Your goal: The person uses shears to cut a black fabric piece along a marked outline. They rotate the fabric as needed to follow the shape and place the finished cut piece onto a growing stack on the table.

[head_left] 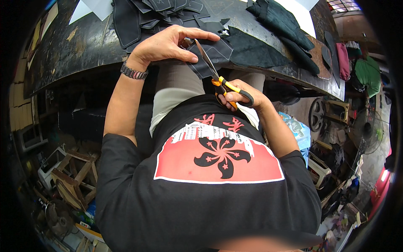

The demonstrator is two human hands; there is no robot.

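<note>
My right hand (243,94) is wrapped round a pair of scissors (228,86) with orange-yellow and black handles. One long blade lies over a dark leather-like piece (216,52) marked with pale outlines; the other blade cannot be made out. My left hand (172,44), with a watch at its wrist, grips this piece from the left. Its thumb and forefinger stretch along the piece on either side of the blade tip, while the remaining fingers are mostly hidden. The piece overhangs the near edge of the black table (88,46).
A heap of similar dark cut pieces (161,12) lies beyond my left hand. Dark folded hide (281,25) and a flat dark sheet (256,48) spread to the right. Wooden stools (75,176) stand at lower left, a fan (368,126) at right.
</note>
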